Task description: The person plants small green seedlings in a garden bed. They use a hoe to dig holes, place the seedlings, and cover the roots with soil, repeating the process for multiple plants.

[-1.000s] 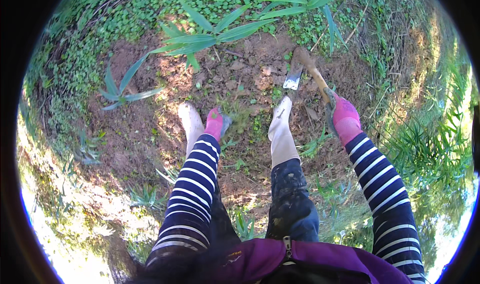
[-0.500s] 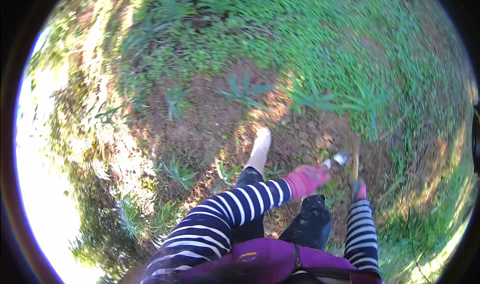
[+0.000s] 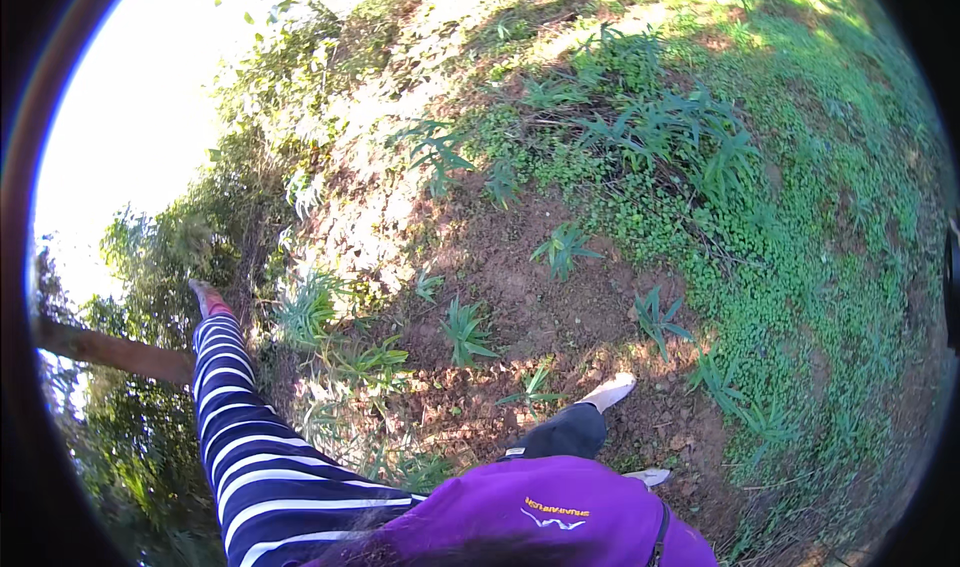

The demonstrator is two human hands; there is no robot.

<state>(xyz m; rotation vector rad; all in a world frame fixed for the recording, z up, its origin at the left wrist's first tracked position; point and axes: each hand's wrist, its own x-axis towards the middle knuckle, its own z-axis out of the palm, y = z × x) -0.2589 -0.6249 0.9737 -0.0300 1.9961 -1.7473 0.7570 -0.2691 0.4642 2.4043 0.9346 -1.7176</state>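
- Reaching out to the person's left, the left hand (image 3: 207, 298) in a pink glove sits at the end of a navy-and-white striped sleeve (image 3: 240, 437); it is small and foreshortened, so I cannot tell how far it is open or whether it grips anything.
- The left hand lies just beside a clump of long-leaved plants (image 3: 310, 312) at the edge of the bank, with dark trees behind it.
- The right hand is nowhere in view; the purple shirt (image 3: 540, 522) fills the lower edge and hides that side.
- Below the shirt, a dark trouser leg (image 3: 565, 432) ends in a pale boot (image 3: 610, 392) planted on bare reddish soil (image 3: 540, 297); a second pale boot tip (image 3: 650, 477) just peeks out beside the shirt.
- Small spiky green seedlings (image 3: 465, 329) stand apart from one another across the soil.
- Low green ground cover (image 3: 800, 267) spreads to the right, bending toward the rim.
- Upper left is washed out white by glare.
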